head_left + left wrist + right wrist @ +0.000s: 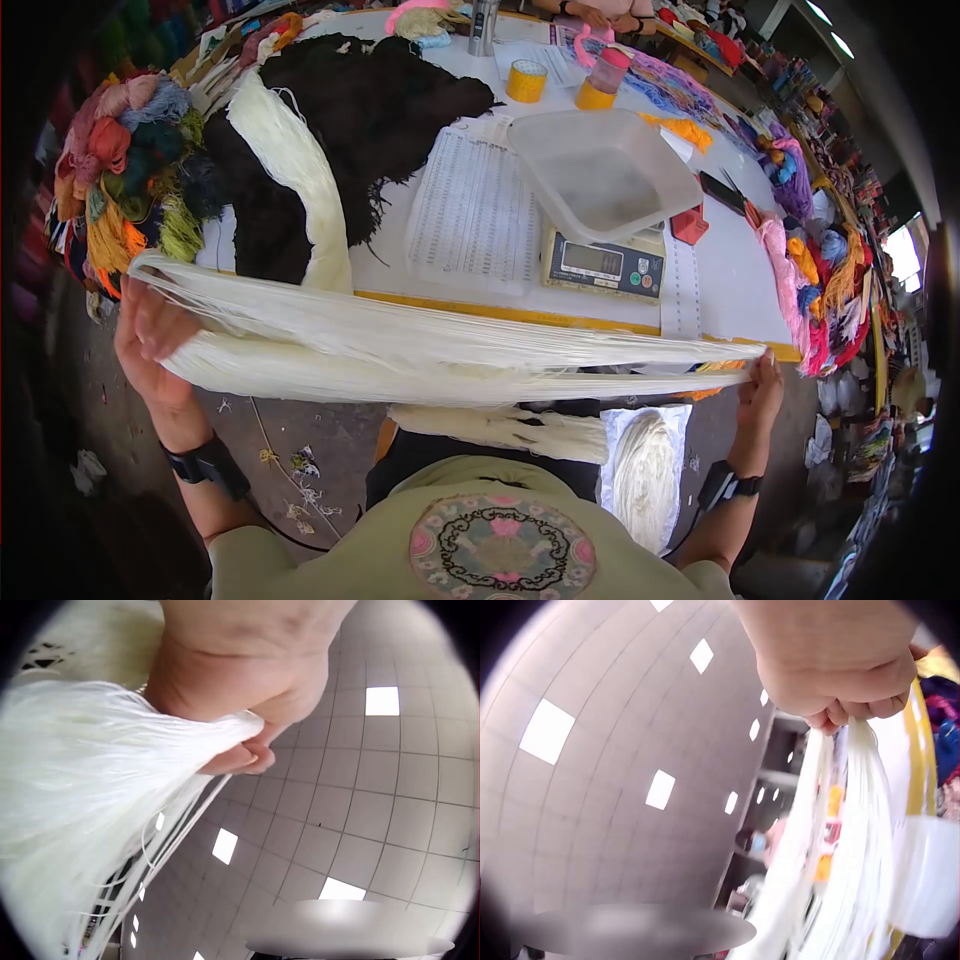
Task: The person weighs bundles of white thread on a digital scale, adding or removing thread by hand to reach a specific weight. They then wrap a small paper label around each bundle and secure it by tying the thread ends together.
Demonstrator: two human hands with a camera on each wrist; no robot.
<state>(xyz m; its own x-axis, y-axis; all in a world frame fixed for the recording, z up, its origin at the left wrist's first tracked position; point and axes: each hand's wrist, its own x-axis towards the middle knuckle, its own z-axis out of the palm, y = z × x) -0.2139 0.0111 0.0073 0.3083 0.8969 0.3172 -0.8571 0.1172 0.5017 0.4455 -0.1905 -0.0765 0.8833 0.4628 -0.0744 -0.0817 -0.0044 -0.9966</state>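
Note:
A long skein of white yarn (440,350) is stretched sideways in front of the person's body. My left hand (158,345) holds its left end, and in the left wrist view the strands gather into a loop at the curled fingers (238,759). At the other end my right hand (762,392) grips the skein with bent fingers, and two bundles of strands (862,817) run down from that fist in the right wrist view. Another white skein (300,170) lies on the table (390,240), partly over a dark brown pile of yarn (350,110).
A digital scale (605,265) carrying a translucent tub (605,165) stands near the table edge. Printed sheets (475,205) lie beside it. Colourful yarn heaps (130,180) flank the table. Across the lap is pale yarn (500,428); a white skein (645,470) rests on plastic. Another person (600,12) sits opposite.

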